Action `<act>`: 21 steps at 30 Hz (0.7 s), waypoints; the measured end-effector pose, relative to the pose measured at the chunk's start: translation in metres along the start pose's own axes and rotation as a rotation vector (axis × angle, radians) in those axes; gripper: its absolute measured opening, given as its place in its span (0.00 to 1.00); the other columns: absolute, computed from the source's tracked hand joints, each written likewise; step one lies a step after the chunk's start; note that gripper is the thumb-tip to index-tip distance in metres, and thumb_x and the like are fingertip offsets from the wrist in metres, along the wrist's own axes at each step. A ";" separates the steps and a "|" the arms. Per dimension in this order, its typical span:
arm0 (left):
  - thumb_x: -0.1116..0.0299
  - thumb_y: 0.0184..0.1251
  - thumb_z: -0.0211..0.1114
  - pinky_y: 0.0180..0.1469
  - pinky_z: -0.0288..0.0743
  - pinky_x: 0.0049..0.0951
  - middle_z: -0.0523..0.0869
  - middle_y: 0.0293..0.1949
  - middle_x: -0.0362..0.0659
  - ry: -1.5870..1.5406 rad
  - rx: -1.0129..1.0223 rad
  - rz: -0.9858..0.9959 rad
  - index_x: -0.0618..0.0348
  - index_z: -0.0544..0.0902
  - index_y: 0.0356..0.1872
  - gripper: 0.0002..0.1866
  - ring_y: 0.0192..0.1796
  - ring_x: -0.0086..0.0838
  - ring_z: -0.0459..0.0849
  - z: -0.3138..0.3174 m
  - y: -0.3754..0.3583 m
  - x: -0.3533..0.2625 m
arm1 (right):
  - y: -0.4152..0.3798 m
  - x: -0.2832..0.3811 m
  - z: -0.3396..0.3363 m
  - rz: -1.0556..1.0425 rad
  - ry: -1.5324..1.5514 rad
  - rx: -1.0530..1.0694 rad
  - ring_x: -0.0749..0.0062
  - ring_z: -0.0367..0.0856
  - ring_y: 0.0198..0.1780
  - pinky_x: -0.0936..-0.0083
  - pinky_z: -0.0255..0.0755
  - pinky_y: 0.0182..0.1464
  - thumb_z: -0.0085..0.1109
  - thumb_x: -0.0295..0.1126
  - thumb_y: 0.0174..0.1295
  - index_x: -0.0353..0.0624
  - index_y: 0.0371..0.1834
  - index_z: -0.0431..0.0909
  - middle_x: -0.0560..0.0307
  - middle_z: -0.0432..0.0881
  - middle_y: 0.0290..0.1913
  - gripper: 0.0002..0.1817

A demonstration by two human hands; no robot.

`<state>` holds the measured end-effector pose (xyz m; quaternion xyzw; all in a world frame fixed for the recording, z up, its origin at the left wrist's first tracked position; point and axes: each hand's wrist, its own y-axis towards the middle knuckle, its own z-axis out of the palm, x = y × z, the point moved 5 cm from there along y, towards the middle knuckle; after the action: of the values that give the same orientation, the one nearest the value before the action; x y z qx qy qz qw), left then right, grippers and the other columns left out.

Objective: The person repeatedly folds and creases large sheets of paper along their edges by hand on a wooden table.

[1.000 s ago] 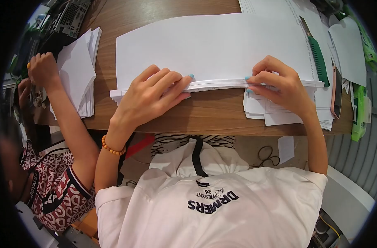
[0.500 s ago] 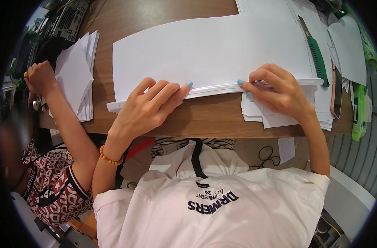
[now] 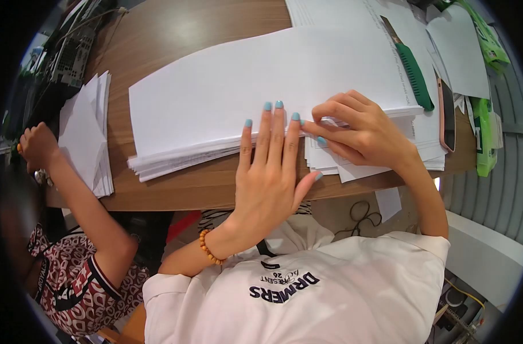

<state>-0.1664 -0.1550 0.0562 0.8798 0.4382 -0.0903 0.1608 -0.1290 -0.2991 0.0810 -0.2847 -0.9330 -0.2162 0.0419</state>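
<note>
A large white sheet [image 3: 215, 86] lies across the wooden table, its near edge folded into a layered strip [image 3: 181, 162]. My left hand [image 3: 270, 155] rests flat, fingers stretched out, fingertips over the fold near its middle. Just to the right, my right hand [image 3: 359, 129] has its fingers bent and pinched at the folded edge, with the thumb below. Under that hand are more stacked papers [image 3: 353, 171]. A green-handled cutter [image 3: 413, 74] lies on the papers at the right.
A phone [image 3: 446, 114] lies right of the cutter, beside green packaging [image 3: 484, 137]. A paper stack [image 3: 83, 132] is at the left, near another person's hand [image 3: 39, 148]. Computer equipment [image 3: 72, 57] stands at the back left; the table's front edge [image 3: 215, 202] is near me.
My left hand has moved right and flattened out beside my right hand. The strip's left end now looks looser and fanned. The whole view has shifted, and the other person's hand appears lower.
</note>
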 end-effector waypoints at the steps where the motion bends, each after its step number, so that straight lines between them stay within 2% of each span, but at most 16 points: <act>1: 0.53 0.63 0.60 0.72 0.44 0.52 0.58 0.70 0.60 -0.030 0.012 -0.010 0.69 0.63 0.66 0.37 0.74 0.49 0.54 0.002 0.000 0.003 | -0.001 -0.001 0.000 0.010 -0.008 0.003 0.72 0.75 0.40 0.74 0.71 0.42 0.64 0.28 0.49 0.47 0.45 0.81 0.64 0.75 0.40 0.17; 4: 0.56 0.63 0.60 0.71 0.47 0.51 0.60 0.69 0.60 -0.052 0.026 -0.021 0.69 0.63 0.66 0.35 0.72 0.49 0.58 0.003 -0.001 0.001 | -0.005 0.001 -0.003 0.012 -0.069 -0.040 0.74 0.76 0.42 0.74 0.71 0.43 0.64 0.29 0.48 0.48 0.44 0.82 0.65 0.77 0.41 0.17; 6: 0.59 0.61 0.61 0.65 0.61 0.46 0.71 0.63 0.56 0.144 -0.040 -0.008 0.66 0.75 0.57 0.27 0.66 0.44 0.69 0.001 0.002 -0.002 | -0.009 0.002 -0.007 -0.001 -0.215 -0.070 0.74 0.77 0.43 0.74 0.72 0.45 0.64 0.30 0.47 0.49 0.42 0.83 0.65 0.78 0.40 0.16; 7: 0.59 0.61 0.61 0.65 0.61 0.46 0.71 0.63 0.56 0.143 -0.040 -0.002 0.66 0.75 0.57 0.27 0.66 0.44 0.69 0.002 0.004 0.001 | -0.011 0.001 -0.008 0.003 -0.218 -0.071 0.74 0.77 0.43 0.74 0.72 0.45 0.64 0.30 0.47 0.49 0.42 0.83 0.65 0.78 0.40 0.16; 9: 0.71 0.56 0.62 0.53 0.70 0.41 0.77 0.57 0.52 0.054 -0.168 0.065 0.67 0.81 0.49 0.19 0.58 0.39 0.77 -0.003 0.005 0.009 | -0.015 -0.004 -0.014 0.088 -0.085 -0.126 0.74 0.78 0.43 0.74 0.72 0.46 0.62 0.29 0.46 0.49 0.39 0.84 0.66 0.79 0.39 0.14; 10: 0.71 0.56 0.62 0.53 0.70 0.41 0.77 0.57 0.52 0.049 -0.164 0.075 0.67 0.81 0.49 0.19 0.58 0.39 0.77 -0.003 0.006 0.011 | -0.017 -0.004 -0.013 0.098 -0.090 -0.126 0.74 0.78 0.43 0.74 0.72 0.46 0.62 0.29 0.46 0.49 0.39 0.84 0.66 0.79 0.39 0.14; 12: 0.77 0.52 0.62 0.46 0.72 0.37 0.80 0.53 0.49 0.070 -0.277 0.114 0.68 0.83 0.44 0.16 0.52 0.35 0.80 -0.008 0.008 0.010 | -0.022 -0.007 -0.011 0.122 -0.019 -0.145 0.72 0.77 0.40 0.72 0.71 0.46 0.66 0.27 0.39 0.45 0.35 0.85 0.64 0.79 0.38 0.15; 13: 0.77 0.52 0.62 0.46 0.72 0.37 0.80 0.53 0.49 0.062 -0.275 0.122 0.68 0.83 0.44 0.16 0.52 0.35 0.80 -0.008 0.008 0.010 | -0.022 -0.008 -0.012 0.133 -0.024 -0.142 0.72 0.77 0.40 0.72 0.71 0.46 0.66 0.27 0.39 0.45 0.35 0.85 0.64 0.79 0.38 0.15; 15: 0.77 0.52 0.63 0.46 0.72 0.37 0.79 0.54 0.47 -0.011 -0.240 0.155 0.68 0.83 0.44 0.16 0.50 0.34 0.80 -0.006 0.008 0.010 | -0.021 -0.005 -0.012 0.085 -0.112 -0.074 0.74 0.77 0.47 0.74 0.72 0.49 0.60 0.29 0.48 0.48 0.39 0.83 0.67 0.79 0.41 0.13; 19: 0.76 0.53 0.62 0.51 0.70 0.39 0.77 0.59 0.46 -0.012 -0.150 0.160 0.67 0.82 0.46 0.17 0.56 0.34 0.78 -0.009 0.008 0.009 | -0.021 -0.001 -0.016 0.063 -0.238 -0.045 0.75 0.76 0.48 0.73 0.71 0.50 0.59 0.28 0.50 0.48 0.42 0.83 0.67 0.78 0.45 0.14; 21: 0.80 0.55 0.59 0.62 0.62 0.43 0.71 0.64 0.47 -0.066 -0.018 0.266 0.66 0.78 0.54 0.22 0.64 0.35 0.72 -0.008 0.011 0.007 | -0.026 0.001 -0.010 0.077 -0.201 -0.011 0.74 0.76 0.52 0.70 0.71 0.55 0.57 0.29 0.53 0.50 0.45 0.82 0.66 0.77 0.49 0.15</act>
<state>-0.1537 -0.1534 0.0637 0.9251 0.3130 -0.0929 0.1937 -0.1443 -0.3225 0.0801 -0.3410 -0.9196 -0.1900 -0.0454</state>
